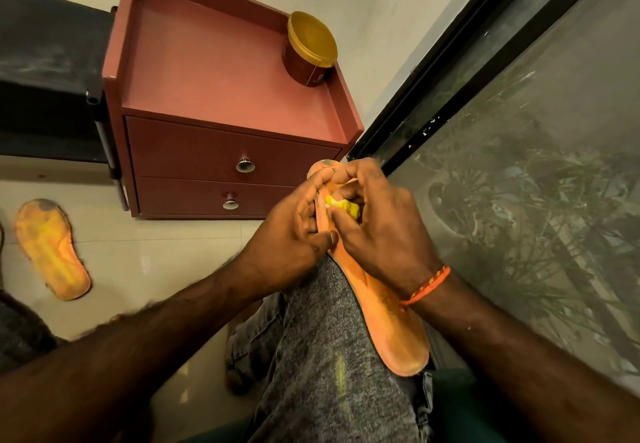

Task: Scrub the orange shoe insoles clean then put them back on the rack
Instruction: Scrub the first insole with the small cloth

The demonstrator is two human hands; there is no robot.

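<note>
We prop the insole [384,307] on our knee w/ left hand [294,234] gripping its toe so right hand [377,231], pinching a yellow sponge [343,205], can scrub w/o slipping

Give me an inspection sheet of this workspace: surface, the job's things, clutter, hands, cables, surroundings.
Surface: pale tiled floor; the work is done on the person's raised knee.
Job's things: one orange insole lies along the knee; a second insole, dark-stained at one end, lies on the floor at left.
Clutter: gold-lidded tub on the reddish two-drawer cabinet.
Hands: left hand grips the insole's upper end; right hand pinches a yellow scrubbing pad against it. An orange thread band circles the right wrist.
Cables: nothing seen.
Surroundings: black rack at left, dusty window at right.
</note>
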